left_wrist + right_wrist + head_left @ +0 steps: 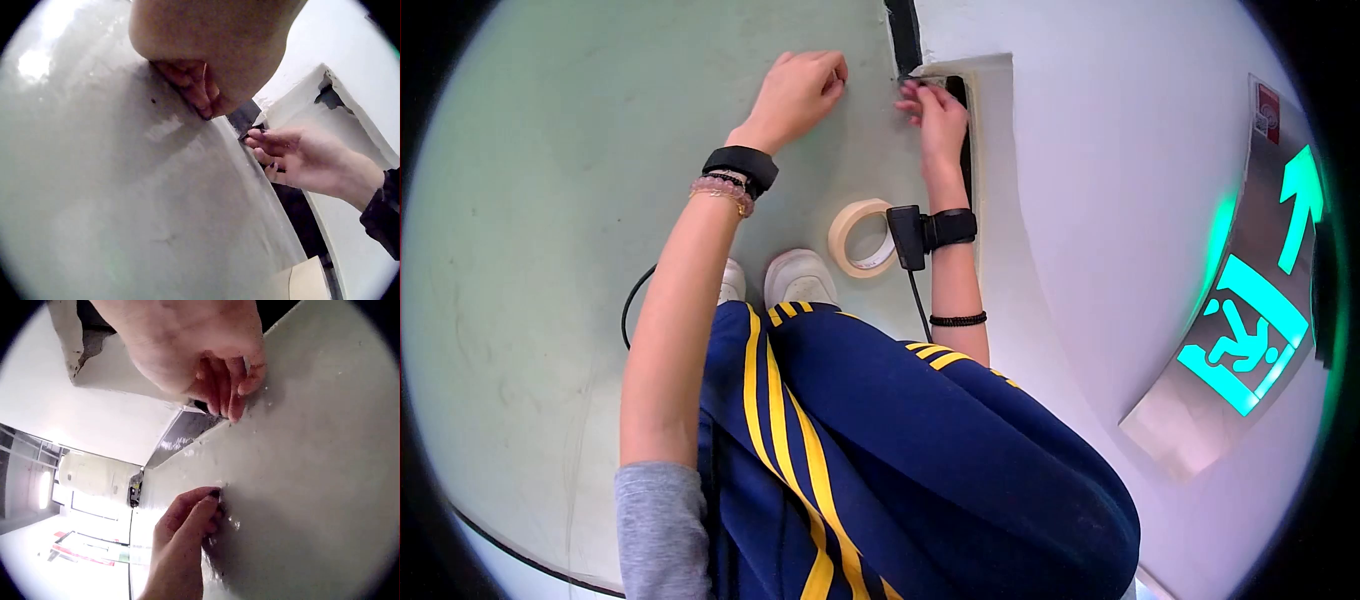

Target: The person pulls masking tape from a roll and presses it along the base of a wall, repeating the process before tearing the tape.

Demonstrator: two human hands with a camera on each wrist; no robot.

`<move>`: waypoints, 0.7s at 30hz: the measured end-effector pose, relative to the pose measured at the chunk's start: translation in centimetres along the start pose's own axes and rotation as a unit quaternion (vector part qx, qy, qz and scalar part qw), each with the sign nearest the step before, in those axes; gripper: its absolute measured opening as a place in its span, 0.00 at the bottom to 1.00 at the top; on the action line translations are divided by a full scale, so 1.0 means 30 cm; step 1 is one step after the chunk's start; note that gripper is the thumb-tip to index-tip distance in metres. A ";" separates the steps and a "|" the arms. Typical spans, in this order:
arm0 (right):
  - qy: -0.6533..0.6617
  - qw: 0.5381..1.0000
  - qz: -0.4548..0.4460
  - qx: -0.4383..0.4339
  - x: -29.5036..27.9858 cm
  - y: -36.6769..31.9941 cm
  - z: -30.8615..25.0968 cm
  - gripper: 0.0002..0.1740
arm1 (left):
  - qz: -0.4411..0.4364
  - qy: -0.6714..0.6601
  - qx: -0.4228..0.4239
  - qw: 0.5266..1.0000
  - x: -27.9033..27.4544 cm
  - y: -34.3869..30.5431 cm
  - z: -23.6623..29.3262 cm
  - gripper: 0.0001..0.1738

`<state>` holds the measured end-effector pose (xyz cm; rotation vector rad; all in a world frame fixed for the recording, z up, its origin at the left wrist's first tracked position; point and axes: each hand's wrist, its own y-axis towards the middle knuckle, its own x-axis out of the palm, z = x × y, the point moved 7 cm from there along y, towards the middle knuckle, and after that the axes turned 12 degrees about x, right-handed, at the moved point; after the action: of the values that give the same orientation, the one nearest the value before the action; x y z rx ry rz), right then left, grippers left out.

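Note:
Over the pale floor, the left hand is bent down with its fingers curled. In the right wrist view its thumb and forefinger meet close to the floor, with no object visible between them. At the wall corner the right hand has loosely bent fingers beside a dark strip. The left wrist view shows the right hand with relaxed, slightly spread fingers, their tips near the dark gap along the wall base. Whether those tips touch the edge is unclear.
A roll of beige tape lies on the floor near the shoes and the right wrist. The white wall rises on the right, its recess edge chipped. A green exit sign is mounted there. A black cable curves beside the left forearm.

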<state>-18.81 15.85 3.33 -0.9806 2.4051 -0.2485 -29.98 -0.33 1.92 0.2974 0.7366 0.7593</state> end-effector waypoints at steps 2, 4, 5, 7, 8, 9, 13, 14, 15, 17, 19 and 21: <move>0.016 0.990 0.141 -0.010 -0.084 0.013 0.011 0.19 | -0.007 0.011 0.013 1.000 -0.013 -0.002 0.001 0.03; 0.033 0.991 0.130 -0.015 -0.083 -0.029 -0.042 0.24 | -0.001 0.015 0.011 1.000 -0.032 -0.008 -0.006 0.04; 0.049 0.991 0.127 -0.015 -0.089 -0.045 -0.064 0.31 | -0.001 0.012 0.011 1.000 -0.035 -0.007 -0.005 0.04; 0.049 0.996 0.062 -0.035 -0.029 -0.033 -0.085 0.37 | 0.016 0.023 0.007 1.000 -0.047 -0.009 -0.015 0.04; 0.049 0.998 -0.004 -0.029 0.018 -0.036 -0.084 0.40 | 0.025 0.020 0.002 0.999 -0.025 -0.013 -0.019 0.04; 0.063 0.995 -0.073 -0.019 0.074 -0.047 -0.093 0.43 | 0.023 0.017 0.003 1.000 -0.017 -0.006 -0.014 0.04; 0.096 0.991 -0.093 0.020 0.148 -0.113 -0.148 0.46 | 0.003 0.034 0.023 0.999 -0.040 0.011 0.027 0.05; 0.169 0.981 -0.084 0.039 0.141 -0.107 -0.146 0.48 | -0.001 0.035 0.024 0.999 -0.041 0.014 0.032 0.05; 0.227 0.970 -0.071 0.059 0.149 -0.087 -0.123 0.49 | 0.006 0.027 0.022 0.999 -0.028 -0.003 0.008 0.05; 0.264 0.960 -0.074 0.055 0.149 -0.072 -0.116 0.48 | -0.007 0.026 0.011 1.000 -0.020 -0.001 0.005 0.06; 0.296 0.952 -0.058 0.055 0.154 -0.069 -0.111 0.46 | -0.001 0.028 0.014 0.999 -0.018 -0.004 0.007 0.06; 0.329 0.940 -0.070 0.051 0.158 -0.074 -0.101 0.48 | 0.010 0.033 0.018 0.999 -0.024 -0.004 0.009 0.05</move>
<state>-21.94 10.87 4.76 -1.1550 2.8653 -0.8661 -30.09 -0.93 2.40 0.3129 0.8113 0.7784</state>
